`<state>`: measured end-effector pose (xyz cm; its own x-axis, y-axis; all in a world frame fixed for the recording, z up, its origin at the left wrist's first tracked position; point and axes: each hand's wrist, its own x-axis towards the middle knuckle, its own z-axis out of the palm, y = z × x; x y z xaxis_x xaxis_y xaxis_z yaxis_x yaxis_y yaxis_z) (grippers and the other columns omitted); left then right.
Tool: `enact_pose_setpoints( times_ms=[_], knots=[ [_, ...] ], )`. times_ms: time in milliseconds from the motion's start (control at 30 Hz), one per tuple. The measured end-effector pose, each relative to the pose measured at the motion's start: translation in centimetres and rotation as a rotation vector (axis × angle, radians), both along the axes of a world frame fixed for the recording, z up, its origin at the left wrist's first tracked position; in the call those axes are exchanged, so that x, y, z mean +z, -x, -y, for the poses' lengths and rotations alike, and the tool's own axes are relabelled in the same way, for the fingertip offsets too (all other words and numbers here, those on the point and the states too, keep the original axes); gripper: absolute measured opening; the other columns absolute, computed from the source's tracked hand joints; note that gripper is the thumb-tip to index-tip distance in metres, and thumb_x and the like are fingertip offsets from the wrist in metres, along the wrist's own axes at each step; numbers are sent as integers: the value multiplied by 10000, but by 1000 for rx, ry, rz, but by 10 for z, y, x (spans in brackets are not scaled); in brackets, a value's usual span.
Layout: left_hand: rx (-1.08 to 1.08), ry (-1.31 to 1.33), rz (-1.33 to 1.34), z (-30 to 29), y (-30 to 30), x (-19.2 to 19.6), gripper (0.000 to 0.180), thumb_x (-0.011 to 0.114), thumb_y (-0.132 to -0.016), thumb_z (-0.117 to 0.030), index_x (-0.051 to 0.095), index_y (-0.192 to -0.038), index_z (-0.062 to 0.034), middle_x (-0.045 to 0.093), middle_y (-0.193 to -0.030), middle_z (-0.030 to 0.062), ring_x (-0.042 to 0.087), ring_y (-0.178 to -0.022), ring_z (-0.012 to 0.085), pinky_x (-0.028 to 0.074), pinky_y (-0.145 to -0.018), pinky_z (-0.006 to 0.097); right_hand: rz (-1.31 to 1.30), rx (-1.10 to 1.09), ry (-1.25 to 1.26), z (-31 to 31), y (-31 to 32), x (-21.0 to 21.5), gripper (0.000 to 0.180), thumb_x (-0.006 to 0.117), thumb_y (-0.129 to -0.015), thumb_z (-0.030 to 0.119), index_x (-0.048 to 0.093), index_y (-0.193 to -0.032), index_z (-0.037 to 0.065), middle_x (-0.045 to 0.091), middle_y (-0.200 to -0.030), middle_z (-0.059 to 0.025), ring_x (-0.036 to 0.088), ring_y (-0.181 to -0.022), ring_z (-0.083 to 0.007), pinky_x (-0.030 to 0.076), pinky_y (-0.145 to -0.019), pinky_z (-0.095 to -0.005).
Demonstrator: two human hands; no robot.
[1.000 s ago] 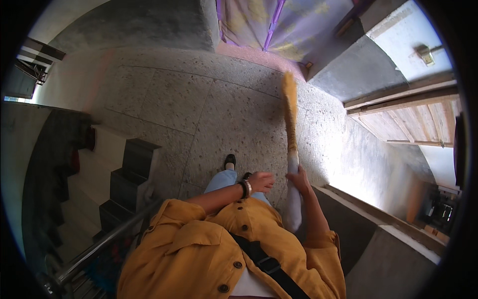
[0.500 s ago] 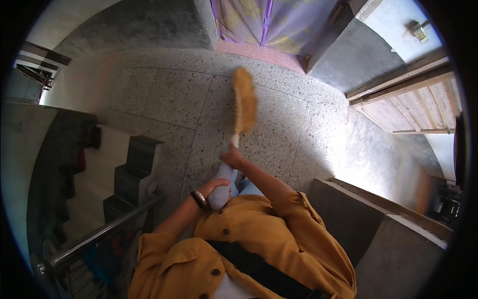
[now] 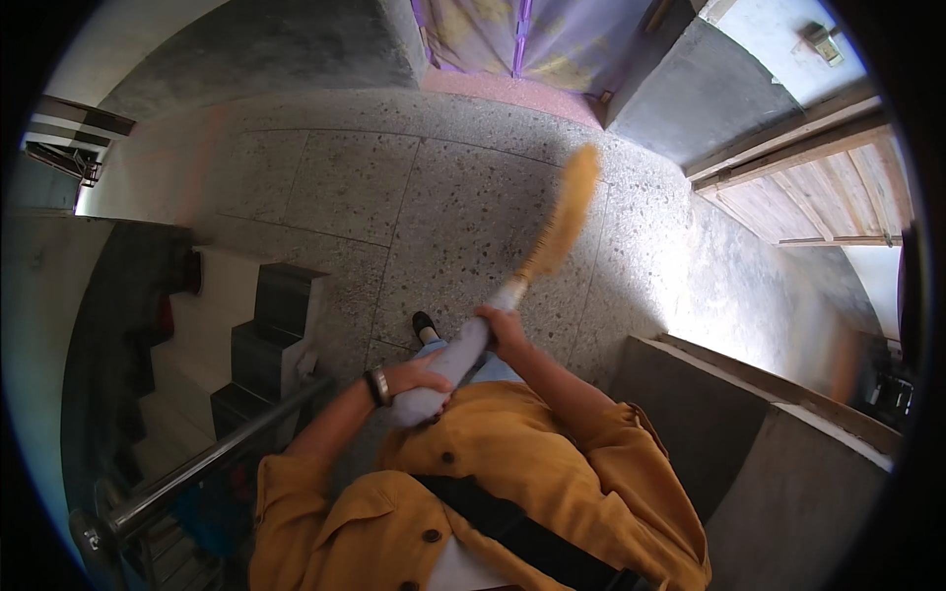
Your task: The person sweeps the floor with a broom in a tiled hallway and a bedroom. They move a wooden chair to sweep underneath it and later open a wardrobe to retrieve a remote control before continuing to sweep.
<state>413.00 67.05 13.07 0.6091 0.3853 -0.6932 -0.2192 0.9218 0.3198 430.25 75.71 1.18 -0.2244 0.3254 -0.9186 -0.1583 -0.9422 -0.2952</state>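
Left hand (image 3: 419,376) and right hand (image 3: 501,331) both grip the broom (image 3: 512,292) handle, fingers clamped around it.

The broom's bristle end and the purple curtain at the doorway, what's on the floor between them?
In the head view, only bare speckled floor lies between the broom and the purple curtain.
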Motion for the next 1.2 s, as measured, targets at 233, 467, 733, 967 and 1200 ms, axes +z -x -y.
enact_pose_setpoints(
  times_ms=[233, 467, 733, 967, 1200],
  knots=[
    [-116, 228, 206, -50, -24, -57, 911, 605, -762, -153, -82, -1354, -241, 544, -827, 172, 581, -639, 242, 505, -540, 372, 125, -269, 93, 12, -49, -48, 301, 550, -723, 198, 467, -947, 13, 522, -853, -128, 561, -741, -272, 483, -643, -444],
    [-37, 156, 195, 6, 79, -50, 899, 612, -751, -130, -36, -1365, -242, 543, -809, 163, 572, -673, 244, 485, -565, 372, -12, -91, 236, 64, 49, -113, 419, 574, -725, 234, 431, -1057, 22, 516, -925, -132, 539, -808, -278, 472, -678, -445],
    [302, 279, -217, 111, 219, 36, 1010, 661, -720, -135, -123, -1348, -237, 552, -897, 168, 579, -673, 258, 494, -576, 400, -158, 409, 189, 92, 261, -30, 530, 593, -744, 226, 371, -1134, -56, 450, -1118, -192, 504, -977, -334, 462, -758, -513],
    [425, 54, -393, 135, 232, 46, 980, 670, -684, -136, -32, -1369, -133, 415, -1150, 103, 432, -1040, 204, 404, -830, 351, -273, 549, -8, 96, 342, -17, 583, 630, -717, 172, 279, -1160, 30, 453, -1048, -156, 523, -924, -284, 498, -689, -435],
    [368, -68, -221, 156, 259, 45, 1024, 697, -676, -251, -49, -1366, -120, 306, -1273, 122, 375, -1114, 204, 366, -878, 337, -36, 517, -78, 105, 325, -5, 563, 641, -690, 196, 310, -1115, 34, 475, -978, -158, 563, -786, -282, 517, -609, -441]
  ],
)
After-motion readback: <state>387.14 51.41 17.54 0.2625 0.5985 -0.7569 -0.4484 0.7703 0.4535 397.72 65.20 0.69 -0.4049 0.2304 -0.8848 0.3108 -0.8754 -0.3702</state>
